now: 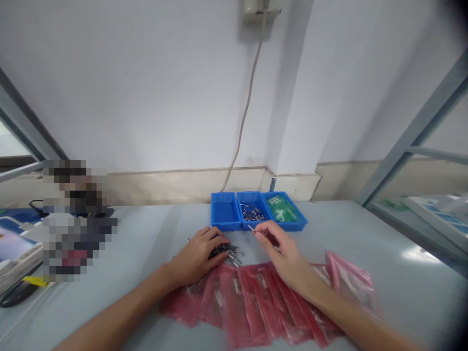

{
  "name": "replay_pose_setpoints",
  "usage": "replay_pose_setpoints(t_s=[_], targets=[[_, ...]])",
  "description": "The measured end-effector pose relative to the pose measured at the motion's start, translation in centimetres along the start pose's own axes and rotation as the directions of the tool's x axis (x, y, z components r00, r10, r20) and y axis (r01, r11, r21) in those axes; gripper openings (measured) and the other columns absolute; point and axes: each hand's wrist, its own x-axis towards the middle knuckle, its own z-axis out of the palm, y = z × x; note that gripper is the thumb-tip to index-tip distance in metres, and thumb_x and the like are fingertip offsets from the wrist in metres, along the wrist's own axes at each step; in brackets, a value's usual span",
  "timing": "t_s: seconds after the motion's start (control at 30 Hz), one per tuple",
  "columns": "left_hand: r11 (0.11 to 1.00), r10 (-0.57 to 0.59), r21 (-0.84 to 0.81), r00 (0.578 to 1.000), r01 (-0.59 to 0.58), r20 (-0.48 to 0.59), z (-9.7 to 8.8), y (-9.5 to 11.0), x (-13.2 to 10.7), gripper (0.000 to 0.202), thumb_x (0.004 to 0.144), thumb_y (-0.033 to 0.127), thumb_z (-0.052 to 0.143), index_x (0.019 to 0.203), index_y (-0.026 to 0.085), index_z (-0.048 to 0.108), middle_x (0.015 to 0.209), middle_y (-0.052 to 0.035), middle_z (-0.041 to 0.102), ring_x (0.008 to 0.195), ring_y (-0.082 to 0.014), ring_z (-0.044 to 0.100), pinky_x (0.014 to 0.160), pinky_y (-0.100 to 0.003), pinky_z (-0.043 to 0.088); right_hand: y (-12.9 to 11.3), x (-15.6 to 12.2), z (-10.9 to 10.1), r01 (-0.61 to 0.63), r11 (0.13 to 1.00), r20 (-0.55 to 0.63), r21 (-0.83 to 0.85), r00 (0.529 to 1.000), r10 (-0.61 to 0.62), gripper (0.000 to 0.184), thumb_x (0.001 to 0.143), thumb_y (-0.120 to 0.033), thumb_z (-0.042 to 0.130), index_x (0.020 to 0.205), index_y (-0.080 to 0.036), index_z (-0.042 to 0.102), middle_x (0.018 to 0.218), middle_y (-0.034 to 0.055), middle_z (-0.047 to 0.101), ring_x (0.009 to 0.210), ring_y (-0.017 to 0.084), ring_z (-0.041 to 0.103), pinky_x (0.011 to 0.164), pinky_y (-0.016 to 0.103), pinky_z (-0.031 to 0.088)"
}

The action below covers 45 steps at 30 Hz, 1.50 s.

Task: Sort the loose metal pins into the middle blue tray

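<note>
Here's the right hand, thumb and fingertips pinched together on a slim metal pin, its bright tip poking out to the left, just in front of the blue trays. Over to the left hand: palm down, fingers loosely curved and a little apart, resting across a heap of metal pins on the counter. Whether it grips any of them, I cannot tell; the fingers cover part of the heap.

Nearer the body, a row of pink plastic bags fans out, overlapping, small pieces showing dimly through them, and the right forearm passes above some of the bags.

Beyond the hands, three trays stand side by side: the left tray, the middle tray with more loose pins scattered inside, and the right tray holding a green packet.

Further out, a pale cable runs down the white wall behind, and a blurred-out person is off at the left.
</note>
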Motion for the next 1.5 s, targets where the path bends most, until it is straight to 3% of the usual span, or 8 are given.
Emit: replay_pose_setpoints(t_s=[1.17, 1.5], targets=[[1.0, 0.001, 0.003, 1.0, -0.001, -0.018, 0.23, -0.23, -0.04, 0.022, 0.111, 0.034, 0.061, 0.13, 0.026, 0.069, 0.125, -0.008, 0.066, 0.114, -0.0269, 0.061, 0.103, -0.046, 0.054, -0.11, -0.2, -0.07, 0.0, 1.0, 0.004, 0.013, 1.0, 0.0, 0.023, 0.113, -0.042, 0.05, 0.106, -0.026, 0.066, 0.1, 0.0024, 0.071, 0.091, 0.024, 0.064, 0.073, 0.033, 0.047], [1.0, -0.01, -0.002, 1.0, 0.01, -0.004, 0.08, -0.1, -0.07, 0.023, 0.111, 0.033, 0.062, 0.132, 0.027, 0.069, 0.126, -0.0073, 0.066, 0.115, -0.0273, 0.06, 0.105, -0.048, 0.053, -0.12, 0.06, 0.0, 0.047, 0.999, 0.005, 0.019, 0.999, -0.048, 0.008, 0.107, -0.03, 0.06, 0.103, -0.026, 0.065, 0.097, 0.0022, 0.064, 0.088, 0.023, 0.061, 0.082, 0.036, 0.048]])
